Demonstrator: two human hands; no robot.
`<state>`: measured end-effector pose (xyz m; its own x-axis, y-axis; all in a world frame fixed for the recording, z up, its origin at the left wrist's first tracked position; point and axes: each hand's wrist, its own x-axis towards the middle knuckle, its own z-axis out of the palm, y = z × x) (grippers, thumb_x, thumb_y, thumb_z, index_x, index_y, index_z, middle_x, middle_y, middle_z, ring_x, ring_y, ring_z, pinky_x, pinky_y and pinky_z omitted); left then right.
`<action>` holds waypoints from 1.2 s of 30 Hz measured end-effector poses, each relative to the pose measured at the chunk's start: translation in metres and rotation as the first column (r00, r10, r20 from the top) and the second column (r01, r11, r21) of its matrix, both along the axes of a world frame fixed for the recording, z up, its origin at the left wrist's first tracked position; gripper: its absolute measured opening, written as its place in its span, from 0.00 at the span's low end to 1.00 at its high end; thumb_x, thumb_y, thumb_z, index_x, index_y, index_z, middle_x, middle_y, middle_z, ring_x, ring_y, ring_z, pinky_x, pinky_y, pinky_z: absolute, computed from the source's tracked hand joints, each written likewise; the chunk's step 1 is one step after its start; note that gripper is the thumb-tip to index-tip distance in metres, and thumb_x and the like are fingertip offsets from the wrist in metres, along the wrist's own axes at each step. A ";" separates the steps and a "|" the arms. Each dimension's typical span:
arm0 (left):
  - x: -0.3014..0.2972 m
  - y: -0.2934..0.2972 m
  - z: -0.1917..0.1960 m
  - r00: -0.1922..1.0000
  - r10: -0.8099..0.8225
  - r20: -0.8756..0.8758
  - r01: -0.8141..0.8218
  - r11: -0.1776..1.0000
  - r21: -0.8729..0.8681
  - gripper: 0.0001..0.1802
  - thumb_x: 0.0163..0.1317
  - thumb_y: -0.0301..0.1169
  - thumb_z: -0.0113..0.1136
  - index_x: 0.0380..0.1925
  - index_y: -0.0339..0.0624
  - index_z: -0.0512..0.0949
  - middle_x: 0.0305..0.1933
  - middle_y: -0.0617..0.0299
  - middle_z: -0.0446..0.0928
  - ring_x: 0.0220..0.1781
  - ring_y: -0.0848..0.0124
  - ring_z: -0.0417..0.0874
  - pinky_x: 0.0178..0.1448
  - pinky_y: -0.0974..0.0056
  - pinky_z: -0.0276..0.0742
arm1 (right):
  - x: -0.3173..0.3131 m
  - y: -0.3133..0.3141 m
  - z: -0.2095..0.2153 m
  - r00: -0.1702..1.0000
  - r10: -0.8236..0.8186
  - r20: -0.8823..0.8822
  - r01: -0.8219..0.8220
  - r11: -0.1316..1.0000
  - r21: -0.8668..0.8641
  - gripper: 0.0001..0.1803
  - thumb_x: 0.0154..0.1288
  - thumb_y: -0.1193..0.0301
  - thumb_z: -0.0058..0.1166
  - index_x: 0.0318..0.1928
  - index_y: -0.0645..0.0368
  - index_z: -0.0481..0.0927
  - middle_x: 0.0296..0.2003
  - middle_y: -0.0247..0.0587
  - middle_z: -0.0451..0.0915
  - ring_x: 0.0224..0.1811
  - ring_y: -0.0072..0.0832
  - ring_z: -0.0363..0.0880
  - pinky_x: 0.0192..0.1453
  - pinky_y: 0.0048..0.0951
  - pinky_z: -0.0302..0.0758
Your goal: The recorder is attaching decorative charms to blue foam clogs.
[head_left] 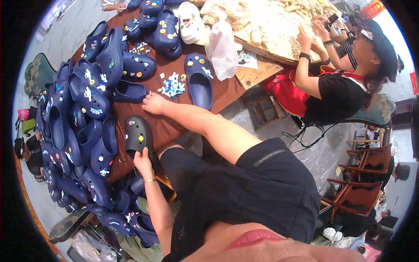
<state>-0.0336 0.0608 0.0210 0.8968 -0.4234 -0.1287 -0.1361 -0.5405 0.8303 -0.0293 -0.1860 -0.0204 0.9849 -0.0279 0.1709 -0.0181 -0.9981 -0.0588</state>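
Note:
My left hand (142,163) grips the heel end of a dark grey clog (136,129) dotted with a few small coloured charms, at the near edge of the table. My right hand (154,104) rests just above the brown tabletop (174,126), its fingers pinched together. A tiny pale bit shows at the fingertips, too small to name. Beside that hand lies a navy clog (130,91) with its opening up. A loose pile of blue, white and yellow charms (173,86) sits just beyond, and another navy clog (198,81) with charms stands to its right.
A tall heap of charm-covered navy clogs (89,102) fills the left side. A white clog (190,22) and a clear plastic bag (221,50) are at the back. On the right, a person in black (338,94) works at a table piled with pale pieces (275,32). Wooden chairs (371,159) stand behind.

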 end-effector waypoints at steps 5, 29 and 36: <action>0.005 -0.014 -0.007 0.997 -0.042 0.070 0.046 0.997 -0.060 0.11 0.54 0.28 0.60 0.21 0.31 0.73 0.20 0.65 0.74 0.23 0.78 0.67 0.29 0.67 0.66 | -0.007 -0.024 0.008 0.980 -0.197 -0.027 0.199 0.974 0.111 0.11 0.56 0.69 0.44 0.31 0.59 0.79 0.35 0.43 0.79 0.43 0.38 0.76 0.47 0.38 0.71; 0.020 -0.080 -0.035 0.665 -0.293 -0.687 -0.268 0.765 -0.586 0.17 0.60 0.31 0.48 0.49 0.38 0.72 0.49 0.60 0.75 0.47 0.71 0.77 0.50 0.66 0.73 | -0.043 -0.010 -0.005 0.844 -0.520 0.129 0.290 0.646 0.706 0.11 0.58 0.66 0.45 0.35 0.59 0.76 0.30 0.60 0.77 0.34 0.56 0.76 0.41 0.50 0.72; 0.030 -0.104 -0.022 0.490 -0.352 -0.797 -0.291 0.796 -0.531 0.17 0.61 0.39 0.54 0.47 0.45 0.75 0.42 0.63 0.79 0.38 0.72 0.81 0.39 0.66 0.79 | -0.048 -0.008 -0.003 0.878 -0.464 0.117 0.211 0.595 0.776 0.13 0.54 0.66 0.53 0.38 0.58 0.77 0.31 0.51 0.80 0.37 0.47 0.78 0.42 0.41 0.74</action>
<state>-0.0036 -0.0436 -0.0009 0.4572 -0.7162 -0.5273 0.7726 0.0261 0.6344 -0.0777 -0.1945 -0.0231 0.7858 -0.5855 0.1992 -0.2015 -0.5469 -0.8126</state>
